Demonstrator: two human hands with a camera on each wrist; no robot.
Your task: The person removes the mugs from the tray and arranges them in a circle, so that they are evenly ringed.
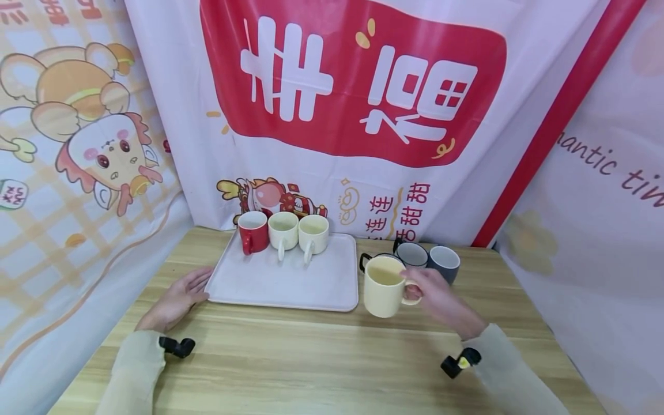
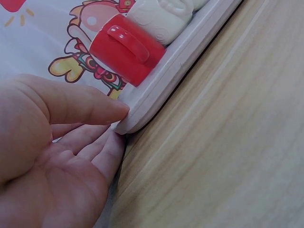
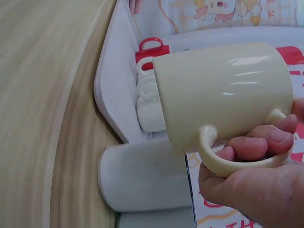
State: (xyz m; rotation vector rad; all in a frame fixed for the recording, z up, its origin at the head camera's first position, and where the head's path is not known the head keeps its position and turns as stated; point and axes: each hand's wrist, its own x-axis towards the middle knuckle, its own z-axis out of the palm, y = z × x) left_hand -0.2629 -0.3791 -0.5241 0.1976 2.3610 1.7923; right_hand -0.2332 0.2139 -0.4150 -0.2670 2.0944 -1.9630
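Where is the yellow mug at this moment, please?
In the head view, the yellow mug is right of centre, held by its handle in the right hand, just right of the tray.

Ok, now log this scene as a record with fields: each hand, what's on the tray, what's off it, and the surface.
Left hand: touches the near left corner of the white tray
Right hand: holds the pale yellow mug by its handle
On tray: red mug and two cream mugs, in a row at the far left
Off tray, to its right: grey mug, dark-rimmed mug, and a partly hidden mug behind the pale yellow one
Surface: wood-grain table
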